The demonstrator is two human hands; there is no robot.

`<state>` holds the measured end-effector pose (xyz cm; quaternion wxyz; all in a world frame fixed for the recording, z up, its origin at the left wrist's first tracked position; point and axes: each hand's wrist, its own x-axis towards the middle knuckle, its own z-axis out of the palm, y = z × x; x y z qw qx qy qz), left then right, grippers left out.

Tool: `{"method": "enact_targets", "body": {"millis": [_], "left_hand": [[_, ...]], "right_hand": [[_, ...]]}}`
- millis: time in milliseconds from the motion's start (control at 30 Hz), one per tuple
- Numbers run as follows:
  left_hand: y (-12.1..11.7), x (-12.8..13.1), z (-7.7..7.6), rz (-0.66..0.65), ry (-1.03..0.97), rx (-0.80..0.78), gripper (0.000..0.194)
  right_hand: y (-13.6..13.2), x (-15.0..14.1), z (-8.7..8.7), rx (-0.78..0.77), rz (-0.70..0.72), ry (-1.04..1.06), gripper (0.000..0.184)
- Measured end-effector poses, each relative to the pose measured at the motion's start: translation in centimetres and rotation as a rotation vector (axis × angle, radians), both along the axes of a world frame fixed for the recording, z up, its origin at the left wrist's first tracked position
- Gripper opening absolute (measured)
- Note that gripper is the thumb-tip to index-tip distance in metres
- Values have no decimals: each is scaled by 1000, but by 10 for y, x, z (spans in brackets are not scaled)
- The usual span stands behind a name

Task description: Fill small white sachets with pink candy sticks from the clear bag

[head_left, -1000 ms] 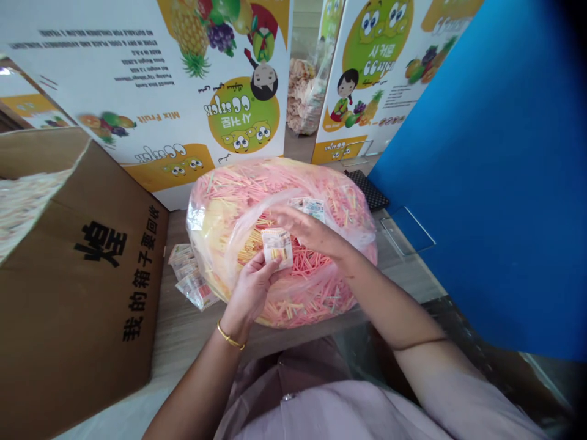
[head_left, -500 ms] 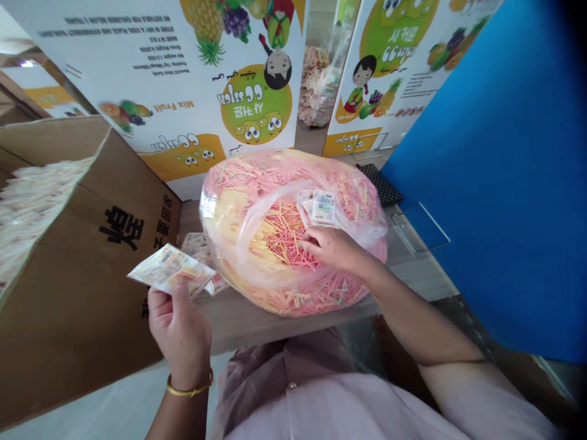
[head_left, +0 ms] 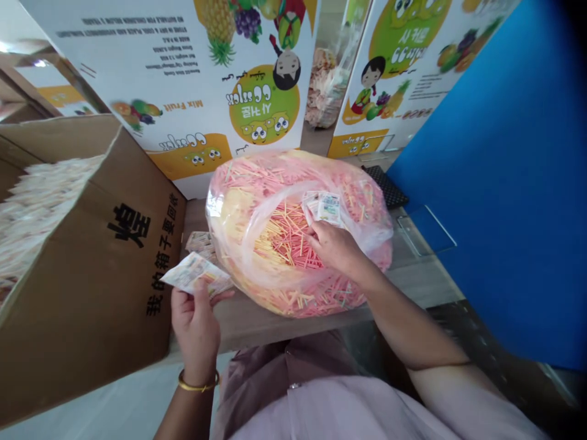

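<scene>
My left hand (head_left: 196, 324) pinches a small printed packet (head_left: 191, 272) between thumb and fingers, left of the big bag. A large clear plastic bag (head_left: 229, 244), its mouth open upward, is full of thin pink and yellow candy sticks (head_left: 293, 235). My right hand (head_left: 334, 249) reaches into that mouth, its fingers bent closed against the sticks; whatever lies between the fingertips is hidden. Just beyond these fingers, a few printed packets (head_left: 324, 206) rest on top of the sticks. More packets (head_left: 200, 243) lie on the table between the bag and the carton.
An open brown carton (head_left: 137, 269) holding many filled packets (head_left: 46, 195) stands at left. White printed boxes (head_left: 183, 67) line the back, with another plastic bag (head_left: 323, 91) between them. A blue panel (head_left: 495, 183) with a wire handle (head_left: 426, 229) rises at right, beside a dark patterned object (head_left: 387, 186).
My left hand has shifted right with the packet, nearer the bag. My right hand stays in the bag's mouth, its fingertips slightly farther in. The view has shifted a little.
</scene>
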<state>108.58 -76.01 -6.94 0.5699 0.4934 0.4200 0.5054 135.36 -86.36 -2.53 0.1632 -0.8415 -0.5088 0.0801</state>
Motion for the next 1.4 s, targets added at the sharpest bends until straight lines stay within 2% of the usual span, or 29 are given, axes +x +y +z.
{"method": "enact_targets", "body": {"millis": [67,167,267,333,400,500,567,767,867,933,1067,1133,1267,1400], "left_hand": [[-9,13,10,-191,-5,-73,32],[-19,36,13,-494,-52,-294,36],[-24,57,12,-623,-82,-354,39],[-24,65,14,-657,-66,-312,40],[-25,70,18,-685,-24,-269,42],[-25,74,22,-708,40,-225,44],[-26,75,23,-710,61,-202,43],[-26,78,20,-741,138,-106,33],[-25,81,21,-764,107,-144,34],[-25,83,22,-777,64,-188,34],[-24,84,20,-813,13,-222,37],[-23,84,19,-824,7,-229,37],[-22,84,22,-841,15,-224,36],[-23,87,26,-888,6,-227,33]], "right_hand": [[6,1,-3,61,1,69,11],[11,6,-6,101,-53,246,12],[7,17,2,225,-40,445,13],[0,24,16,315,57,553,17],[-7,27,34,335,181,578,22],[-11,25,57,284,333,415,18],[-8,22,64,239,407,301,18],[0,15,61,171,567,134,21],[2,12,58,156,609,114,23],[4,11,58,161,590,151,23],[3,13,62,197,431,236,13],[1,17,67,193,406,253,9],[0,22,71,152,491,284,11],[7,21,62,152,598,307,17]]}}
